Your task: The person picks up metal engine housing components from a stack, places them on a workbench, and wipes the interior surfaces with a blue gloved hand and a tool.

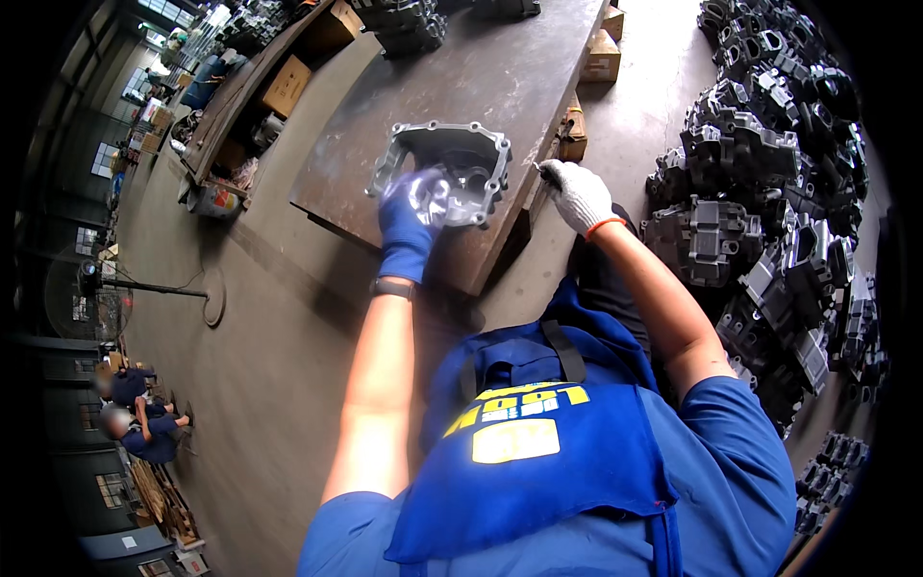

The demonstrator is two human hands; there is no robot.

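Note:
A grey cast-metal housing (490,154) with a bolt-hole flange around its open top sits near the corner of a dark metal table (423,101). My left hand (411,213), in a blue glove, is at the housing's near left side. Motion smears its fingers, so their grip cannot be made out. To the right of the housing, past the table's edge, is my right hand (580,195) in a white knit glove with an orange cuff. Its fingers are closed, and a small thin tip pokes out toward the table; what it belongs to is hidden.
Metal castings (711,231) are heaped on the floor at my right. More castings (404,24) stand on the table's far end. Cardboard boxes (601,58) lie beside the table. A standing fan (91,279) and two seated people (144,423) are off left.

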